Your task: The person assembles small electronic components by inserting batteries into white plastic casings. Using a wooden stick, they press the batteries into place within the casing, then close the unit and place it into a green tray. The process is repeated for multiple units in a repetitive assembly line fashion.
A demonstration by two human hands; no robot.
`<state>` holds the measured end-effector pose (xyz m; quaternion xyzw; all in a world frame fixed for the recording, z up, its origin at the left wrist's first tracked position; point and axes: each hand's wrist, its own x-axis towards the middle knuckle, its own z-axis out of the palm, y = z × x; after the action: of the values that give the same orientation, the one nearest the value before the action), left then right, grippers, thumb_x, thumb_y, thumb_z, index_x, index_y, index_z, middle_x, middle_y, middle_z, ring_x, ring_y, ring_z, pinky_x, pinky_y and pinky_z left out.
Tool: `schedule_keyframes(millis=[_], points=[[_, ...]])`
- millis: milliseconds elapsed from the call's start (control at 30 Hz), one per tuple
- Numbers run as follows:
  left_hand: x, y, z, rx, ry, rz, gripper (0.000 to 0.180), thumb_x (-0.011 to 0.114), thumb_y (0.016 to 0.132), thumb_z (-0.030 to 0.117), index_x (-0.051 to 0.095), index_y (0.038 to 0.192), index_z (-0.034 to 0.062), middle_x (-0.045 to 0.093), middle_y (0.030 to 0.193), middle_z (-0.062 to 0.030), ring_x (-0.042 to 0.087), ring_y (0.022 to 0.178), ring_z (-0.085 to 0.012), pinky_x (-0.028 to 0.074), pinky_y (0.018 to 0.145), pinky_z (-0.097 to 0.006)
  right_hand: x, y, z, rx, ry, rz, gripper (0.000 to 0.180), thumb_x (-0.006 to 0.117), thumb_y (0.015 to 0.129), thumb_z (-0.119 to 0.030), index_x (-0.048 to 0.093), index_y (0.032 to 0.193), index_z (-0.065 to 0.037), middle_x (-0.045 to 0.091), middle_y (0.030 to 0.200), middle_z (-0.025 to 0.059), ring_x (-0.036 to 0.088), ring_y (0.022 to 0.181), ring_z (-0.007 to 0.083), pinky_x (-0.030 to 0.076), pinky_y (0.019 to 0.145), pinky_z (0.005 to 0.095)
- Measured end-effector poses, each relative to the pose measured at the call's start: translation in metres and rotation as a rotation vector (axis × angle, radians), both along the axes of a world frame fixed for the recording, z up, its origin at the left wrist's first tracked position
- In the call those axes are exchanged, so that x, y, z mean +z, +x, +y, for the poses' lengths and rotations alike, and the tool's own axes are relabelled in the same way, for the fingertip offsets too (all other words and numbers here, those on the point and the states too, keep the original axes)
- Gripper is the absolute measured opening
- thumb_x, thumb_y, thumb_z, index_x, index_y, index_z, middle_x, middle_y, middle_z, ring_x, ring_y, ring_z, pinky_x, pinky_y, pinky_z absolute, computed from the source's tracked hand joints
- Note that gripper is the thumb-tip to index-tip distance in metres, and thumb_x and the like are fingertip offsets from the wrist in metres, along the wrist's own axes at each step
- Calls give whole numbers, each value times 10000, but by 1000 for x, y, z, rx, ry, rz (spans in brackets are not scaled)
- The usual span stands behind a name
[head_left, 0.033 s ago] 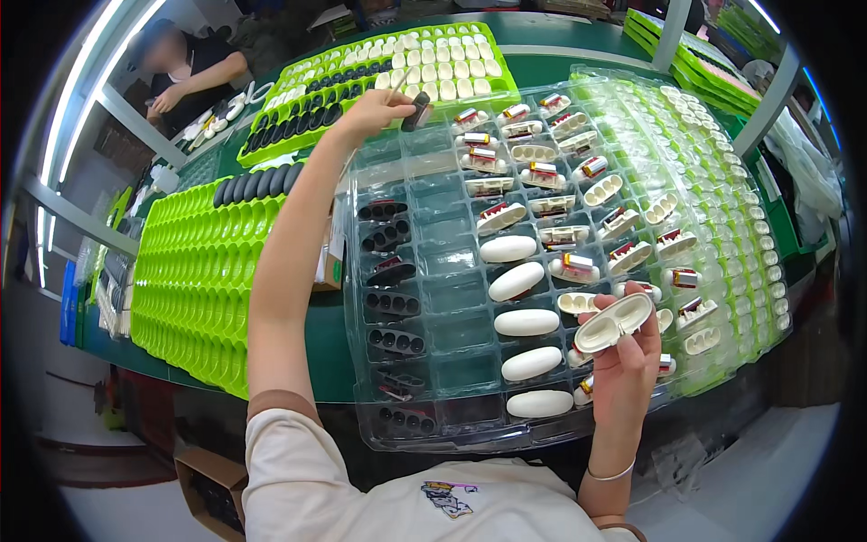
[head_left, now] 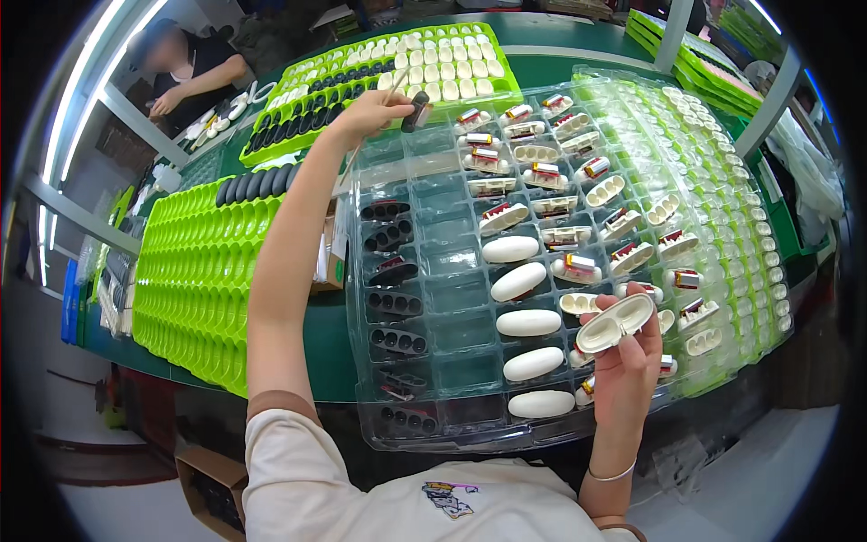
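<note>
My left hand [head_left: 370,117] reaches to the far edge of a clear compartment tray [head_left: 456,375]. Its fingers pinch a small black insert [head_left: 415,112], and a thin pale stick [head_left: 395,84] passes through the same hand. My right hand [head_left: 626,375] grips a white oval case [head_left: 615,323], opened flat so both hollow halves show, above the tray's near right part. Black four-hole inserts [head_left: 397,341] line the tray's left column. Closed white oval cases [head_left: 533,364] fill near compartments in the middle, and white inserts with red-and-silver parts [head_left: 578,265] lie farther right.
At the left stands a lime-green moulded tray [head_left: 203,271] with black oval pieces [head_left: 257,184] along its far row. Another green tray [head_left: 492,54] at the back holds black and white shells. Stacked clear-and-green trays [head_left: 722,208] flank the right side. A person [head_left: 194,77] sits far left beside a metal post [head_left: 140,122].
</note>
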<state>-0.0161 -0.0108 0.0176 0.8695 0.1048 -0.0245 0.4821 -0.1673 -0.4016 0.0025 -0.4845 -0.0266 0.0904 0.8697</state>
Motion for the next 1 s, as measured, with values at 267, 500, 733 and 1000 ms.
schedule_keyframes(millis=[267,500,733,1000], points=[[9,-45,24,44,-314,34,239,528,838,252,536,1004,80,312,557,110,223,447,4,170,397,-156,1,-2,2,14,30,-7,490,423,696,13,356,1182,6,520,1027,205,570,897,286,490,785,353],[6,-47,38,71,-434,1,263,504,854,219,517,1057,54,313,568,105,229,449,14,152,378,-147,1,-1,1,16,25,-7,486,418,699,22,357,1181,6,516,1038,207,568,905,288,488,791,357],[9,-42,47,85,224,-172,198,554,796,193,629,924,62,550,660,13,452,536,-81,372,494,-245,2,-1,2,12,15,9,477,415,696,25,367,1170,8,517,1032,205,571,901,280,492,789,355],[7,-43,43,-2,615,-237,227,606,733,171,621,872,-8,627,736,-75,569,684,-129,424,646,-261,2,0,2,11,4,9,475,408,695,32,370,1168,6,519,1030,203,574,895,277,493,784,348]])
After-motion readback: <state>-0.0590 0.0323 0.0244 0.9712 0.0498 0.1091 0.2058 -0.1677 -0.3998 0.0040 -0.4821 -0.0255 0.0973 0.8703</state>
